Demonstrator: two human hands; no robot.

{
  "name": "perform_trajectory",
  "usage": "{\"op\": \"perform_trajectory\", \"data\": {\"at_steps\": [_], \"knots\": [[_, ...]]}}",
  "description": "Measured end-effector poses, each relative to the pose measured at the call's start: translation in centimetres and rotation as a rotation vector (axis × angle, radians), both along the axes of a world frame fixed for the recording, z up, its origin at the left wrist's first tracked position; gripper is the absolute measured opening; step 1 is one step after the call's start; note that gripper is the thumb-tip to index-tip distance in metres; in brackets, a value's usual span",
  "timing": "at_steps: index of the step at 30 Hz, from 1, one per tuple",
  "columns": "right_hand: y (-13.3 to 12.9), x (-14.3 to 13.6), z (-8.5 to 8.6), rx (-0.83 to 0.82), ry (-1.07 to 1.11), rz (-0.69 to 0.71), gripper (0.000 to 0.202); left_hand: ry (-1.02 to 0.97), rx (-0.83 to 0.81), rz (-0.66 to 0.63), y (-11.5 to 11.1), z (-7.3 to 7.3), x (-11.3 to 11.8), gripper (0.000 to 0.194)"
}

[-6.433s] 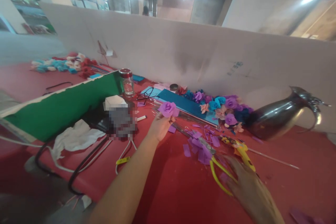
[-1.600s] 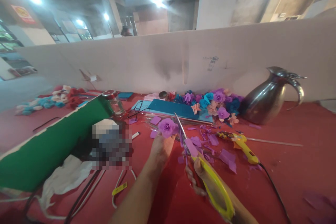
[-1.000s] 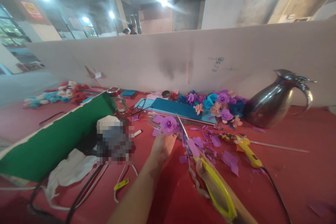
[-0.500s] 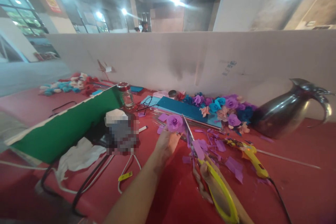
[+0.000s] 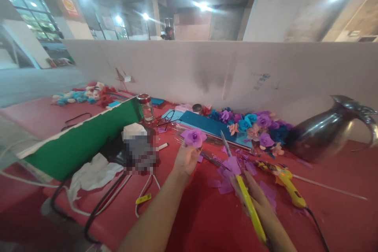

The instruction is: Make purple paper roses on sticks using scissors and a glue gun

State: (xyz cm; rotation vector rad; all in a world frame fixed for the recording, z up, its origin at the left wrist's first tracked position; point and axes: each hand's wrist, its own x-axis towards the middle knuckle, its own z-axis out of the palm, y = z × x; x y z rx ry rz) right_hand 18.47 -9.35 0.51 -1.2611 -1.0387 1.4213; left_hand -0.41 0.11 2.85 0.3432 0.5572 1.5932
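Observation:
My left hand (image 5: 186,159) is closed under a purple paper flower (image 5: 195,138) and holds it upright above the red table. To its right, my right hand (image 5: 254,191) grips a pair of scissors (image 5: 249,208) with yellow handles, the metal blades pointing up and away from me. Purple paper (image 5: 232,165) overlaps the lower part of the blades; whether the fingers pinch it I cannot tell. The blades are apart from the flower. Loose purple scraps (image 5: 226,186) lie on the table under and around my right hand.
A yellow glue gun (image 5: 288,185) with a black cord lies at the right, before a metal jug (image 5: 319,134). Paper flowers (image 5: 248,124) are heaped behind, beside blue sheets (image 5: 203,123). A lidded glass jar (image 5: 146,110) stands by a green panel (image 5: 82,141), with cables in front.
The scissors have moved right, away from the flower, and turned so the yellow handle shows edge-on. The flower has tilted in my left hand. The view has shifted slightly.

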Motion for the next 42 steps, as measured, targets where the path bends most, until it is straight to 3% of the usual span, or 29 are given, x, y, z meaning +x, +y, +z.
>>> {"op": "perform_trajectory", "data": {"at_steps": [3, 5, 8, 10, 13, 15, 19, 22, 26, 30, 34, 38, 42], "knots": [[0.8, 2.2, 0.7, 0.021, -0.764, -0.154, 0.049, 0.021, 0.055, 0.018, 0.1, 0.2, -0.1, 0.041], [1.0, 3.4, 0.6, 0.018, -1.194, -0.129, 0.047, 0.021, 0.077, 0.004, 0.1, 0.4, -0.1, 0.038], [0.6, 4.5, 0.1, 0.05, -1.395, -0.05, 0.039, 0.016, 0.105, -0.052, -0.2, 0.5, 0.0, 0.031], [0.3, 4.4, 0.4, 0.132, -1.442, -0.123, 0.036, 0.012, 0.116, -0.1, -0.5, 0.5, 0.1, 0.028], [0.7, 2.4, 2.4, 0.333, -1.236, -0.237, 0.035, 0.042, 0.095, -0.158, -1.0, 0.5, 0.4, 0.025], [1.6, -0.1, 4.2, 0.429, -0.794, -0.149, 0.03, 0.079, 0.09, -0.181, -1.2, 0.5, 0.6, 0.024], [4.0, -5.4, 6.6, 0.21, 0.105, 0.044, 0.032, 0.168, 0.138, -0.231, -1.2, 0.2, 0.8, 0.02], [5.2, -7.0, 6.9, 0.097, 0.42, 0.054, 0.032, 0.199, 0.163, -0.223, -0.9, -0.2, 0.8, 0.025], [6.1, -6.1, 6.5, -0.024, 0.616, 0.03, 0.029, 0.215, 0.152, -0.217, -0.6, -0.5, 0.8, 0.032], [6.3, -4.9, 5.4, -0.077, 0.66, -0.078, 0.024, 0.296, 0.15, -0.206, -0.5, -0.2, 0.7, 0.028], [5.7, -4.7, 4.1, -0.12, 0.648, -0.011, 0.034, 0.419, 0.154, -0.301, -0.7, 0.0, 0.3, 0.021], [5.1, -4.9, 3.8, -0.066, 0.641, -0.029, 0.036, 0.448, 0.159, -0.351, -0.6, -0.4, 0.1, 0.021], [4.9, -5.3, 3.9, 0.048, 0.654, -0.084, 0.021, 0.458, 0.156, -0.307, -0.4, -0.7, 0.5, 0.019]]}}
